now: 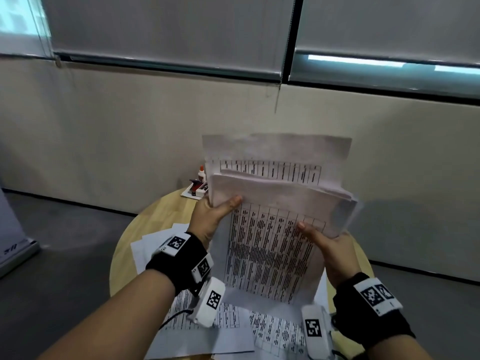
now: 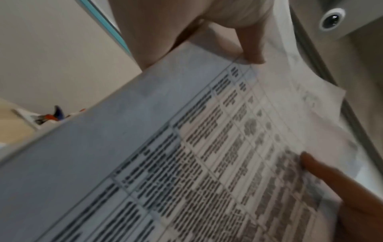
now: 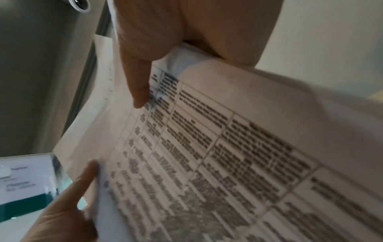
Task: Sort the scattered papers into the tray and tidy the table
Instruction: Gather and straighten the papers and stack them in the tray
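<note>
I hold a stack of printed papers [image 1: 272, 229] upright over the round wooden table [image 1: 166, 214], its lower edge near the tabletop. My left hand [image 1: 218, 214] grips the stack's left edge, thumb on the front sheet. My right hand [image 1: 322, 242] grips the right edge the same way. The sheets are uneven, and some stick out above the others. In the left wrist view my left thumb [image 2: 250, 49] presses the table-printed sheet [image 2: 186, 147]. The right wrist view shows my right thumb [image 3: 136, 85] on the same sheet [image 3: 228, 147]. Loose printed sheets [image 1: 233, 326] lie on the table under my wrists.
A small white tray [image 1: 191, 195] with a glue bottle [image 1: 201, 172] and a dark stamp sits at the table's far edge by the wall. More white sheets [image 1: 150, 245] lie at the left of the table. A white stand [image 1: 15, 253] is on the floor at left.
</note>
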`<state>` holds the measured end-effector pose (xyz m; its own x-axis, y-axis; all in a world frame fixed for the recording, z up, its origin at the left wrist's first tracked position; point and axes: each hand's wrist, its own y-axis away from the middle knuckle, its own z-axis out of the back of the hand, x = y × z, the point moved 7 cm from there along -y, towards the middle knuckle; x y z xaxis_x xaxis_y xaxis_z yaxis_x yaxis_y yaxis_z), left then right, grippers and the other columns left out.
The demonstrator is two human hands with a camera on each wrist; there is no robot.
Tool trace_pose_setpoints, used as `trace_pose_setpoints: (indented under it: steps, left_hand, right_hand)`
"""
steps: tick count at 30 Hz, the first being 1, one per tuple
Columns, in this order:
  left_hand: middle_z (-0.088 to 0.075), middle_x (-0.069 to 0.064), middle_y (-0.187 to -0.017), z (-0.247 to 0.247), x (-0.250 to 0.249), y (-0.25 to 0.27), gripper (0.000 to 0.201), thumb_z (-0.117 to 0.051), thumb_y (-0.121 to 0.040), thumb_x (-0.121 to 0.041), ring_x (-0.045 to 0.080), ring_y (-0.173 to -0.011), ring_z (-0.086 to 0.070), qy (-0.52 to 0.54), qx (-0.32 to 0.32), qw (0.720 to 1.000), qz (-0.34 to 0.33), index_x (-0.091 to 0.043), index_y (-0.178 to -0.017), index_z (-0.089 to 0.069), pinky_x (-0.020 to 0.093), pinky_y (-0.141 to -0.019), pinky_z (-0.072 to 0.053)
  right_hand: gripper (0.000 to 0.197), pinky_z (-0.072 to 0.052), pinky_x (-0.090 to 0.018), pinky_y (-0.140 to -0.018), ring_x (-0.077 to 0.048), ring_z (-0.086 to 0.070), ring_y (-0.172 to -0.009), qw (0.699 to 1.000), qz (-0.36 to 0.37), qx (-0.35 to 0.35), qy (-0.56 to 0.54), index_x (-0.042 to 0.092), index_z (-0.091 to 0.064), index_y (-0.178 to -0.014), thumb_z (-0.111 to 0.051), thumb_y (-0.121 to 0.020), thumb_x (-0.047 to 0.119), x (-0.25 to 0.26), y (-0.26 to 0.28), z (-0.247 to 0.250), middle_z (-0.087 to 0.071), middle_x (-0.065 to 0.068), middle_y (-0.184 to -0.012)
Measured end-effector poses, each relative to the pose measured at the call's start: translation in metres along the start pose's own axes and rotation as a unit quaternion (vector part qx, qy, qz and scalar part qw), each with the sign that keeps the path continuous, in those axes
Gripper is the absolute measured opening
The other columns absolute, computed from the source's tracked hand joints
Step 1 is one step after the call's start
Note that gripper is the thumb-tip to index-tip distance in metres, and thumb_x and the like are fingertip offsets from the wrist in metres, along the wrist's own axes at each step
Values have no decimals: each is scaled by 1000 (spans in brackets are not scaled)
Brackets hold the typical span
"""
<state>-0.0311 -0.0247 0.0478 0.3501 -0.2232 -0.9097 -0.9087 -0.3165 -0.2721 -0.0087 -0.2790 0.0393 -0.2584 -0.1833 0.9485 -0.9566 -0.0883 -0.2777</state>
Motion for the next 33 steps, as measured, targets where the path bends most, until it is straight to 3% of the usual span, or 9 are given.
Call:
trace_pose_setpoints:
  steps: [2, 5, 8, 11, 16, 20, 23, 28, 33]
  left_hand:
    - [-75, 0, -83, 8, 17, 5, 66, -88, -39, -49, 19, -85, -69, -12, -12, 999, 39, -13, -91, -68, 34, -87, -53]
    - [-74, -7, -76, 10, 33, 18, 41, -86, -55, -36, 13, -85, -67, -44, -20, 997, 62, -16, -86, -68, 36, -96, -48]
    - [-74, -5, -86, 0, 30, 21, 24, -77, -70, -15, 12, -89, -68, -56, -24, 997, 47, -16, -93, -68, 37, -97, -50]
    - [-74, -7, -78, -12, 15, 15, 16, -75, -71, -20, 15, -87, -69, -34, -36, 998, 27, -19, -86, -70, 38, -97, -50]
    - [-73, 3, -103, -8, -8, 2, 56, -74, -63, -57, 20, -106, -66, 21, -54, 998, -13, -16, -100, -71, 40, -100, -45]
    - [-73, -2, -89, 0, -5, 1, 45, -77, -62, -43, 14, -83, -69, 3, -54, 998, -22, -18, -98, -66, 23, -69, -53]
    - [-71, 2, -98, -6, -2, -1, 64, -78, -53, -44, 18, -92, -68, -18, -41, 999, -27, -14, -107, -63, 25, -77, -54]
    - [-70, 9, -106, -16, -1, -4, 48, -78, -71, -15, 20, -98, -67, -80, -3, 997, -20, -6, -115, -61, 29, -84, -54]
    - [-74, -2, -91, 1, 34, 2, 28, -74, -73, -4, 14, -89, -68, -91, 28, 992, 84, -10, -99, -67, 25, -86, -54]
  right_hand:
    - [60, -51, -39, -90, -21, -69, -100, 1000, -23, 15, 12, 10, -70, -105, -89, -53, 35, -13, 6, 2, -74, -4, -103]
    - [83, -49, -37, -92, -11, -69, -96, 998, -59, 13, 18, 18, -68, -106, -90, -35, 54, -33, 14, 1, -74, 4, -102]
    - [46, -49, -35, -92, -10, -70, -94, 999, -53, 2, -1, 17, -70, -100, -87, -59, 26, -31, 14, -7, -75, 3, -98]
    - [18, -49, -31, -90, -9, -70, -90, 998, -28, -36, -32, 22, -71, -84, -78, -69, 14, -14, 6, -12, -75, 7, -88]
    - [25, -51, -32, -86, -14, -69, -98, 999, 14, -35, -29, 22, -73, -93, -79, -70, 14, 10, -2, -13, -75, 3, -97]
    - [29, -54, -34, -82, -21, -70, -93, 999, 31, -28, -12, 12, -72, -94, -79, -65, 9, 12, 1, -7, -75, -7, -93]
    - [25, -54, -38, -83, -23, -70, -91, 999, 25, -20, -12, 11, -72, -92, -76, -70, 0, 9, 1, -7, -75, -8, -91]
    - [22, -54, -41, -86, -27, -70, -94, 999, 0, -37, -10, 11, -73, -92, -77, -71, 6, 4, -3, -4, -75, -9, -91]
    - [21, -55, -35, -82, -24, -71, -92, 999, -1, -30, -30, 9, -71, -93, -72, -74, -2, 4, -2, -1, -76, -7, -89]
